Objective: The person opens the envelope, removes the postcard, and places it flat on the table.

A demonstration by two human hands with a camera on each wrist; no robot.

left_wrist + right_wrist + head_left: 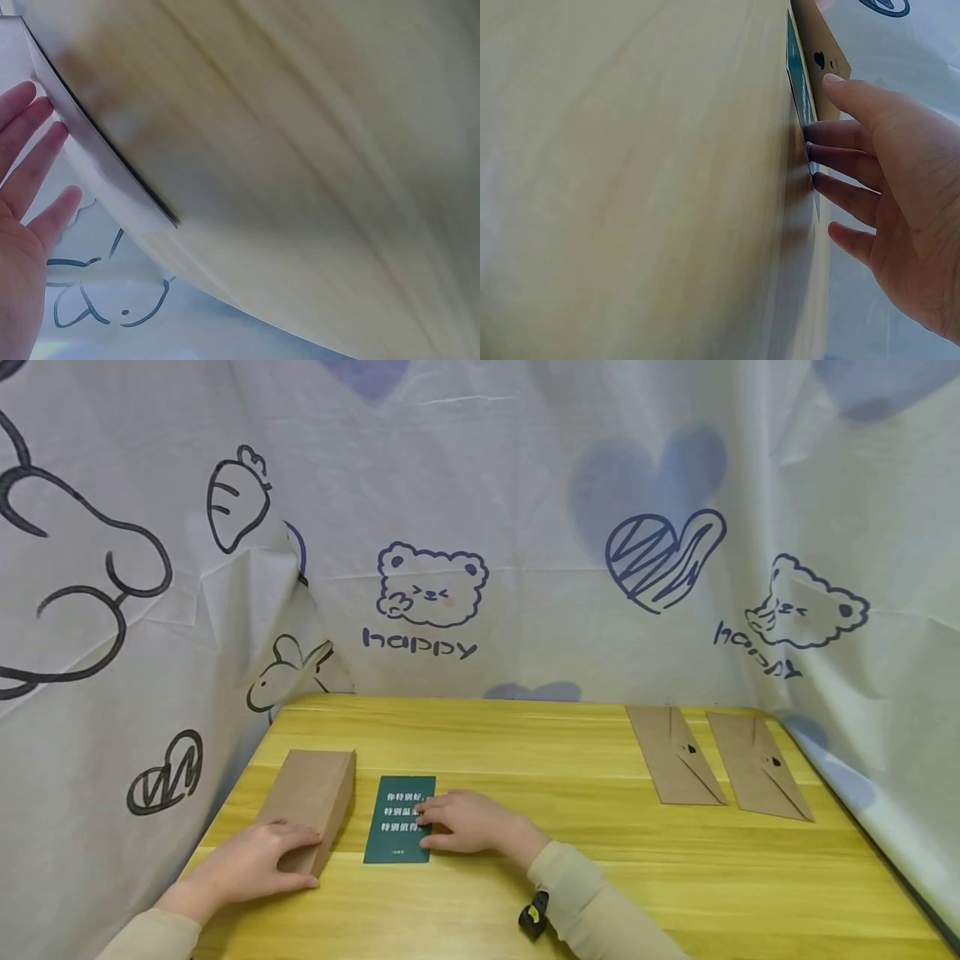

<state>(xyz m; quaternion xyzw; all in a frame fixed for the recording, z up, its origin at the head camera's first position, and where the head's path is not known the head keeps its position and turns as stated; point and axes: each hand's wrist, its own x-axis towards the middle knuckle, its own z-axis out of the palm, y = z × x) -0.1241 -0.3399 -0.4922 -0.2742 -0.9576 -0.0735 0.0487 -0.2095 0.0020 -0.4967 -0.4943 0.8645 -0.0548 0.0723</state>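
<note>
A brown paper envelope (311, 781) lies on the left of the table, its right side lifted like a raised flap. My left hand (258, 860) rests over its near end; in the left wrist view the fingers (34, 169) are extended and spread against the envelope (97, 154). A dark green card (397, 847) with white printed characters lies just right of the envelope. Touching the card's right edge are the fingertips of my right hand (468, 822). The right wrist view shows these fingers (847, 157) nearly straight, with a black heart visible on the envelope (817, 45) beyond.
Two more brown envelopes (675, 760) (757, 768), each with a small black heart, lie side by side at the table's right. White curtains (525, 527) with drawn figures enclose the yellow wooden table (562, 760) at the back and both sides.
</note>
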